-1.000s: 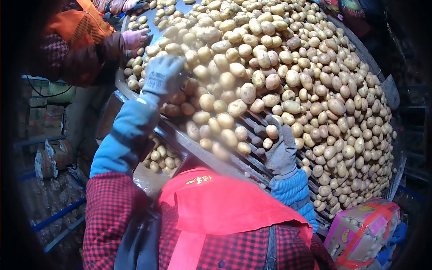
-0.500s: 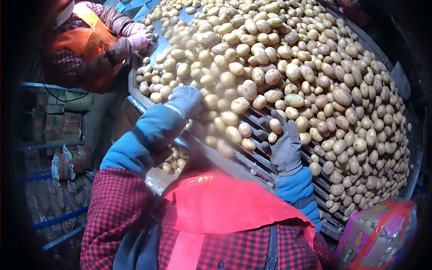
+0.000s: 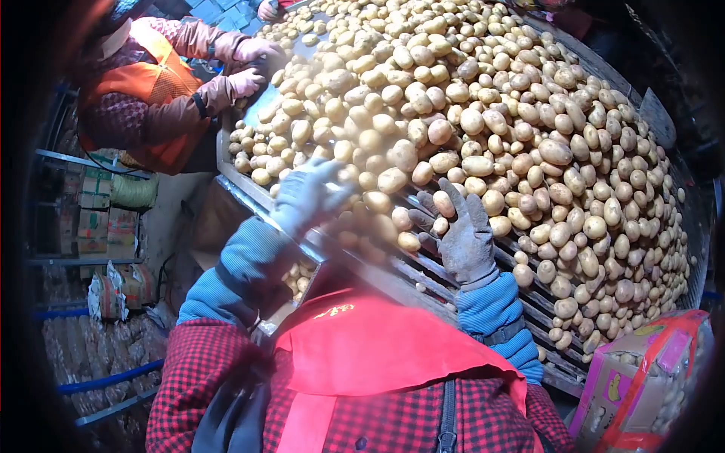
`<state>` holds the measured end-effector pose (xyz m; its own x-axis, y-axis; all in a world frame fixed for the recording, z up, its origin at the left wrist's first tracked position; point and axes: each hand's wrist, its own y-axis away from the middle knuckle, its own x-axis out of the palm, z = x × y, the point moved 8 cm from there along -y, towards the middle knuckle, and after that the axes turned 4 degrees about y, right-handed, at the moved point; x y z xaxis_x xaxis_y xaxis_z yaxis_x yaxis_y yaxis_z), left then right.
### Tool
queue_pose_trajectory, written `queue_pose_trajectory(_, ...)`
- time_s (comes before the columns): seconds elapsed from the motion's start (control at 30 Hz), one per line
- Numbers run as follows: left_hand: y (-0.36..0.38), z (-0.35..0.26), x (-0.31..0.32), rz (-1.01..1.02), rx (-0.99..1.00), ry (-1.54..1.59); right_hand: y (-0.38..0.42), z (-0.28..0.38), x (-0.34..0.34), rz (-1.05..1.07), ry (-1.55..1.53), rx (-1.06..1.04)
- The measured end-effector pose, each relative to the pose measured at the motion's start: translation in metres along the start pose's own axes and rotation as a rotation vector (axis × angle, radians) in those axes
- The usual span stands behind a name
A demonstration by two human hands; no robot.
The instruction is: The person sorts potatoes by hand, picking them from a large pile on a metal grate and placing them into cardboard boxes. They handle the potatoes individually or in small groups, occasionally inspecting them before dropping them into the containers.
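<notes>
Both of my hands wear grey gloves with blue knitted cuffs. My left hand (image 3: 308, 195) is over the near left edge of the heap of potatoes (image 3: 555, 153), blurred by motion, its fingers apart. I can make out nothing in it. Over the dark slats (image 3: 430, 264) of the sorting table, my right hand (image 3: 462, 238) has its fingers spread, with a potato (image 3: 443, 203) and a smaller potato (image 3: 440, 226) lying against its fingers and thumb.
A person in an orange vest (image 3: 143, 84) stands at the left, gloved hands at the far edge. A pink and clear box of potatoes (image 3: 634, 385) is at the lower right. Stacked cartons (image 3: 106, 223) stand at the left. The metal table rim (image 3: 253, 187) runs nearby.
My left hand has moved down and its fingers have spread. My right hand has shifted slightly left, still with two potatoes at its fingers. The other person's hands have moved apart.
</notes>
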<state>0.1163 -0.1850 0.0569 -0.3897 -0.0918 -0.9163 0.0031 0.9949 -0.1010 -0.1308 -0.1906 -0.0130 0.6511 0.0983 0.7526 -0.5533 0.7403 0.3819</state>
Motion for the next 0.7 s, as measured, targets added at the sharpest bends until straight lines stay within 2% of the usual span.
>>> queue_pose_trajectory(0.03,0.002,-0.037,-0.008,-0.053,0.156,0.06,-0.001,-0.003,0.0,0.011,-0.035,0.017)
queue_pose_trajectory(0.07,0.002,-0.062,-0.003,-0.047,0.212,0.195,-0.004,-0.007,-0.003,-0.005,0.029,0.007)
queue_pose_trajectory(0.1,0.003,-0.088,0.004,-0.042,0.319,0.203,-0.007,-0.01,-0.008,-0.022,0.094,-0.008)
queue_pose_trajectory(0.17,0.0,-0.127,0.02,0.09,0.443,0.26,-0.008,-0.007,-0.008,-0.069,0.053,-0.011)
queue_pose_trajectory(0.23,-0.006,-0.147,0.016,0.049,0.552,0.283,0.0,-0.005,-0.002,-0.136,-0.167,0.021)
queue_pose_trajectory(0.27,-0.011,-0.145,0.018,-0.013,0.543,0.262,-0.003,-0.014,-0.017,-0.153,-0.282,0.018)
queue_pose_trajectory(0.33,-0.026,-0.129,0.025,-0.13,0.533,0.149,-0.01,-0.014,-0.029,0.051,-0.4,0.022)
queue_pose_trajectory(0.37,-0.037,-0.12,0.029,-0.171,0.521,0.104,-0.01,-0.014,-0.039,0.027,-0.336,0.006)
queue_pose_trajectory(0.47,-0.065,-0.089,0.065,-0.062,0.442,-0.131,-0.01,-0.019,-0.048,-0.101,-0.278,0.054)
queue_pose_trajectory(0.5,-0.071,-0.085,0.07,-0.027,0.418,-0.185,-0.011,-0.017,-0.04,0.004,-0.355,0.09)
queue_pose_trajectory(0.57,-0.076,-0.073,0.072,0.009,0.444,-0.243,-0.01,-0.013,-0.036,0.042,-0.386,0.077)
queue_pose_trajectory(0.7,-0.088,-0.032,0.072,-0.083,0.426,-0.297,-0.01,-0.011,-0.041,-0.017,-0.319,0.07)
